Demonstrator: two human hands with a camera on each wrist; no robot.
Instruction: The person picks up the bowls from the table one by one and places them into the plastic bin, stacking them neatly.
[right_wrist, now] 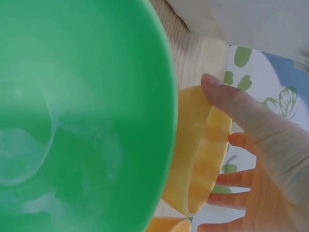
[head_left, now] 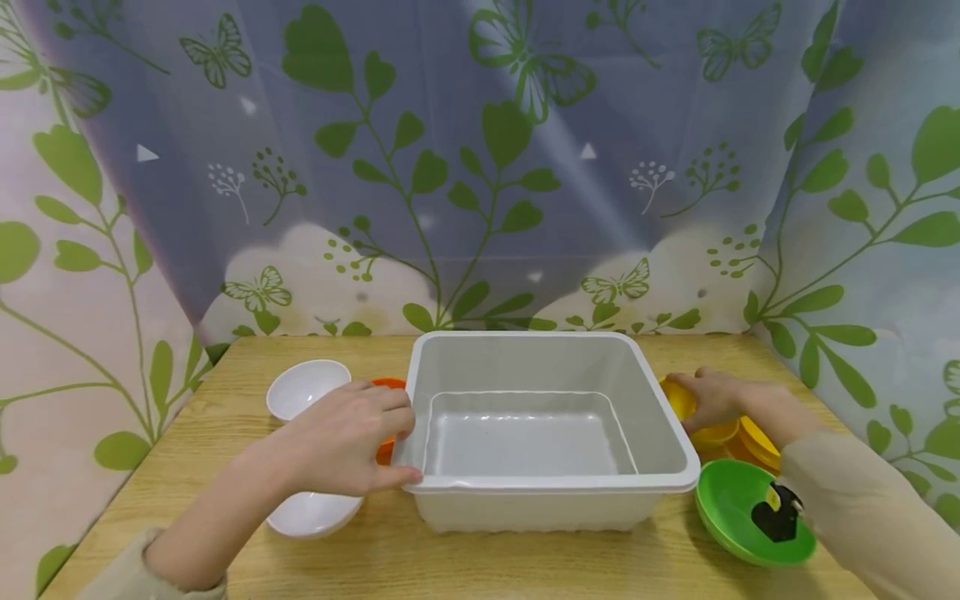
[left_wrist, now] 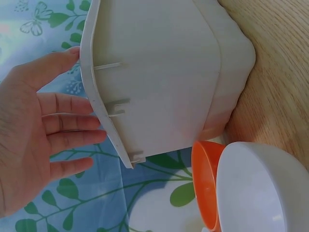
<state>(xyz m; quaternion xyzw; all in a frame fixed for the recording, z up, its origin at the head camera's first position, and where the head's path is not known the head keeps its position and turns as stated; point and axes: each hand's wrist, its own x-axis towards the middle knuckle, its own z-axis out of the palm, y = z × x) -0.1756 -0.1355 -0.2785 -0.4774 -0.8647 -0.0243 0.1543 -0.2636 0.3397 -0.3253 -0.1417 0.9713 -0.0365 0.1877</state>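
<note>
A pale grey plastic basin (head_left: 540,487) stands in the middle of the wooden table, with nothing inside. My left hand (head_left: 352,437) is at its left rim; in the left wrist view the fingers are nearly straight, with the thumb and some fingertips touching the rim (left_wrist: 89,79). To the basin's right, my right hand (head_left: 712,400) holds a yellow bowl (head_left: 677,398) between thumb and fingers. The right wrist view shows the thumb on this yellow bowl's (right_wrist: 190,140) edge and fingertips along its far side. A green bowl (head_left: 731,508) sits nearer the front.
White bowls (head_left: 307,387) stand left of the basin, one behind and one in front of my left forearm. An orange bowl (head_left: 388,383) is partly hidden by my left hand. More yellow bowls (head_left: 761,442) lie beneath my right forearm. Patterned cloth (head_left: 480,275) encloses the table's back and sides.
</note>
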